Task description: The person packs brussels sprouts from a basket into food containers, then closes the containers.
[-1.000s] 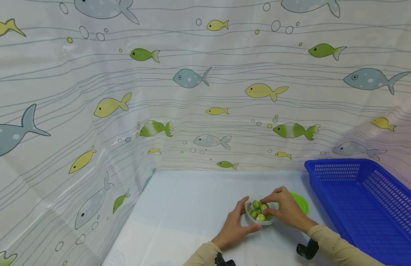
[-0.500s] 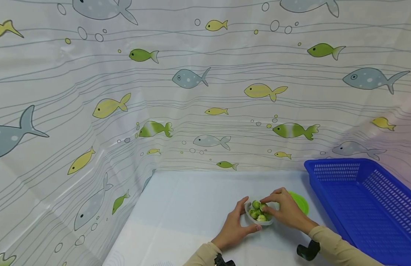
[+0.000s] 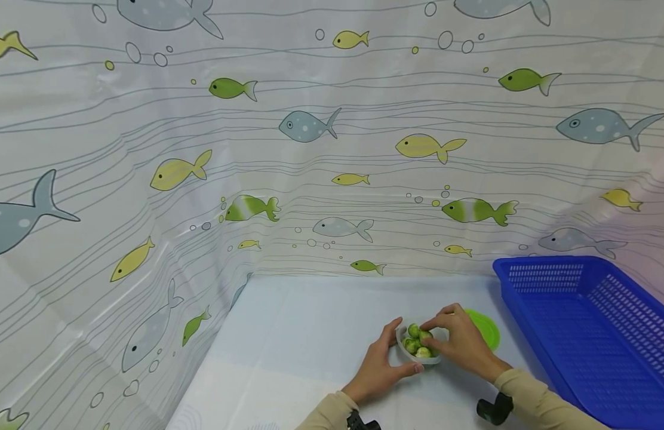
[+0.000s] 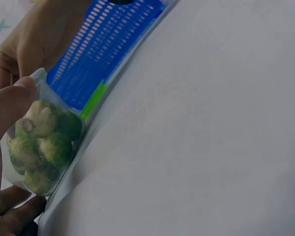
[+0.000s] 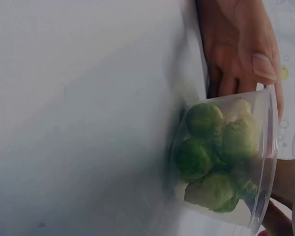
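Note:
A small clear plastic container (image 3: pixel 427 361) stands on the white table, holding several Brussels sprouts (image 4: pixel 56 149). My left hand (image 3: pixel 376 369) grips it from the left, thumb at the near side and fingers at the far side. From the right, my right hand (image 3: pixel 465 341) reaches over the rim. Its thumb and fingers pinch a Brussels sprout (image 3: pixel 425 338) that lies among the others. Through the clear wall in the right wrist view, the green sprouts (image 5: pixel 194 160) show piled up, while the right fingertips are partly hidden.
A round green lid (image 3: pixel 486 329) lies just behind the right hand. The large blue perforated basket (image 3: pixel 584 322) stands at the right. Behind the white table (image 3: pixel 300 334) hangs a fish-patterned curtain (image 3: pixel 310 197).
The right hand's fingers shift slightly on the sprout in the container. My left hand and the container stay in place.

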Available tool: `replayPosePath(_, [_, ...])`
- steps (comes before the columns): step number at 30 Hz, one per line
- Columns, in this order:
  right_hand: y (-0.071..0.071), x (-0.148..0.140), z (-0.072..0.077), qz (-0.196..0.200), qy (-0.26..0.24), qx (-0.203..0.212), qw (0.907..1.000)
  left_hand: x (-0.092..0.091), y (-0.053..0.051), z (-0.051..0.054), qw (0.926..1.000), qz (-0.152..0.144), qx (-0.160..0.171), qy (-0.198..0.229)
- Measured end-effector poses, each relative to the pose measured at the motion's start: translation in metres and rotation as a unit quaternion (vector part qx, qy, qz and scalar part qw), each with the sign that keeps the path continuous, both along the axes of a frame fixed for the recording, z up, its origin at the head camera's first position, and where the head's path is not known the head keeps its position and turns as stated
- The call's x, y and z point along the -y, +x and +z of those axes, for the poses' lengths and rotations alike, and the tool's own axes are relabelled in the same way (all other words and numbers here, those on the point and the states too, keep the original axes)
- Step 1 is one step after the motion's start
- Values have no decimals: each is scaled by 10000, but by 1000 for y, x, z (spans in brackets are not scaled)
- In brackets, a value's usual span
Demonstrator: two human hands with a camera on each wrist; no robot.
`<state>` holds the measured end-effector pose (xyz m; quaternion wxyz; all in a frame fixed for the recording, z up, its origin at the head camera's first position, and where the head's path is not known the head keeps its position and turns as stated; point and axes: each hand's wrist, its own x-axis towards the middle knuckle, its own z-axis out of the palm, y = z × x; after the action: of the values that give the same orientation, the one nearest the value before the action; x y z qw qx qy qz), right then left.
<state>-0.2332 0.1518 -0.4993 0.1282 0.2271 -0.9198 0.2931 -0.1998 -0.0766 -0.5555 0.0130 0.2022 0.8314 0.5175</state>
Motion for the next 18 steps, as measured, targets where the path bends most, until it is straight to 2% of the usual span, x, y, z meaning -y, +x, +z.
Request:
replayPosePath(10, [1,-5,2,-4,-148,-6,9999,0,-1,-2,10000,-14,-4,22])
replayPosePath(18, [-1,-4,3,59,-149,332,9993,0,-1,-2,10000,-34,-60,41])
